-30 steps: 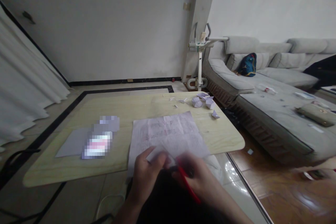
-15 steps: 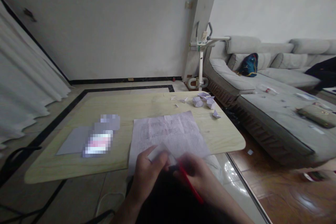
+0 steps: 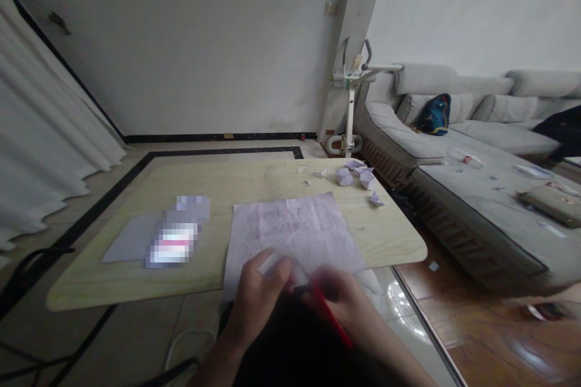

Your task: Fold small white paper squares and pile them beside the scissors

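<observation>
My left hand (image 3: 261, 287) pinches a small piece of white paper (image 3: 271, 264) between thumb and fingers, above the near edge of a large printed sheet (image 3: 290, 224). Close beside it, my right hand (image 3: 333, 290) is closed around a slim red stick-like tool (image 3: 333, 317). Its dark end points toward the paper, and its long red part slants down to the right. Blur hides the tool's exact kind, and I cannot tell whether it touches the paper.
Several folded paper shapes (image 3: 345, 177) and small white scraps (image 3: 319, 173) lie at the table's far right. On the left, a blurred-out bright phone-like object (image 3: 175, 245) rests by a pale sheet (image 3: 127, 239). A grey sofa (image 3: 481, 211) stands right of the wooden table (image 3: 190, 284).
The view has shifted slightly, so the table and room sit a little farther right. Both hands keep their holds, with the right hand and red tool only slightly moved.
</observation>
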`<state>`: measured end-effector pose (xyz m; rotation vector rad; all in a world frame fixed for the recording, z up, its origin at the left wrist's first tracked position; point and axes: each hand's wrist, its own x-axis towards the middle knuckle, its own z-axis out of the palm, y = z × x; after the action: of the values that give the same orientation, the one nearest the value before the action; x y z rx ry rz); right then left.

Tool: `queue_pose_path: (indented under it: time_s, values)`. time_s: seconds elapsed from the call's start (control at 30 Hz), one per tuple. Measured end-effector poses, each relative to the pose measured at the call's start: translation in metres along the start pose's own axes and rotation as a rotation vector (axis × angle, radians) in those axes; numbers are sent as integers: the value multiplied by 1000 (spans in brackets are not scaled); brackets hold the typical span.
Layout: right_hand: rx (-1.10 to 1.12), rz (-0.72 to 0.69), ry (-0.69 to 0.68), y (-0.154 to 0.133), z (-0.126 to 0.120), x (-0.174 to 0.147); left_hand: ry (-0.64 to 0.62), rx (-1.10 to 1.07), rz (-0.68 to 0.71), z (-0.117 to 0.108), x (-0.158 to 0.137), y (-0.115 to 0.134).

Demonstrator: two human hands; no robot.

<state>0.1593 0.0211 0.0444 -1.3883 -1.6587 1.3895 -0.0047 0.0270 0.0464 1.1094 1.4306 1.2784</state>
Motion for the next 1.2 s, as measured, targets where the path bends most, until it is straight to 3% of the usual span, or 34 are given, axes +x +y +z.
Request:
queue_pose_path:
  time_s: [0.27, 0.53, 0.8, 1.2]
  values:
    - [0, 2, 9, 7, 2, 2, -129, 39, 37, -7, 3, -7]
    - [-27, -1, 24, 15, 0, 6, -155, 18, 29, -9, 2, -9]
    - [-13, 10, 33, 13, 2, 5, -37, -93, 19, -3, 5, -12]
    - [-67, 39, 44, 11, 2, 4, -102, -74, 69, -6, 7, -12]
